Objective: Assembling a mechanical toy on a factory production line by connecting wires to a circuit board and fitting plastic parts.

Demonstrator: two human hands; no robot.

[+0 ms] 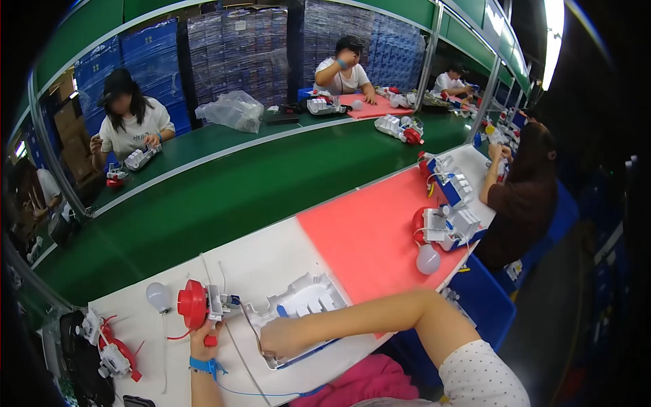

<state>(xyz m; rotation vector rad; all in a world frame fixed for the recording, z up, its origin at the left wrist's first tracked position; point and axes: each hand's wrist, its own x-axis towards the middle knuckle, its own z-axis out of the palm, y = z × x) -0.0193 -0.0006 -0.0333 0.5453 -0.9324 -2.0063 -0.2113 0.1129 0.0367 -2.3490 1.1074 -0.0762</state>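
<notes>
The red plastic disc [192, 304], round and ribbed at its rim, stood on edge near the front of the white table [264, 261], joined to a small white block with a blue tip. The left hand [205, 341] was closed around the short red stem under the disc, a blue strap [205, 365] with a coiled cord circling that wrist. Just to the right lay a white moulded tray [303, 300] with squared pockets and a blue edge; the right hand [283, 337] rested curled on its near corner, fingers bent down and pinching thin wires [247, 325] that ran back to the disc.

A frosted round bulb [158, 296] sat left of the disc, and further left a red and white wired part [112, 349] lay on a black pad. A smooth pink mat [369, 234] covered the table to the right, carrying another bulb [428, 258] and more white and red assemblies [444, 227]. Beyond ran the matte green belt [224, 197], with a crumpled clear plastic bag [234, 110] on its far side. Stacked blue crates [152, 57] wrapped in shiny film filled the back wall.
</notes>
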